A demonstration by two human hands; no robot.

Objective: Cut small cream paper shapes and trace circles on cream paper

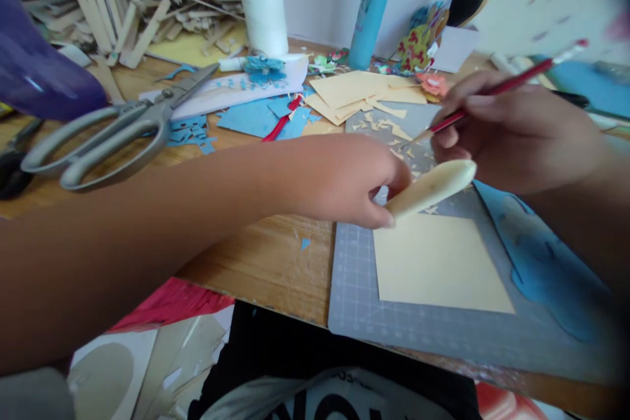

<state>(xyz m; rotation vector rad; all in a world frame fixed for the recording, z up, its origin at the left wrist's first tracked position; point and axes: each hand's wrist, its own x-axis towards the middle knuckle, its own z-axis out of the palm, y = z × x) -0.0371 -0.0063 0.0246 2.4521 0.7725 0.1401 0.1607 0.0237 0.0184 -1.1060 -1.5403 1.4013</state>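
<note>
My left hand (352, 177) is closed around one end of a smooth cream-coloured piece with a rounded tip (438, 185); I cannot make out what it is. Pinched in my right hand (531, 128) is a red pencil (522, 81), its point down to the left and its eraser end up. Below both hands, a cream rectangle of card (438, 269) lies flat on a grey cutting mat (354, 289). Small cream paper scraps (388, 128) are scattered on the mat behind my left hand.
Grey-handled scissors (118, 125) lie at the left beside blue paper scraps (189, 134). Cream card pieces (349, 92) are stacked behind the mat. A white thread spool (264, 10), a blue tube (371, 10) and a heap of wooden sticks (98, 6) stand further back. Blue shapes (546, 256) rest at right.
</note>
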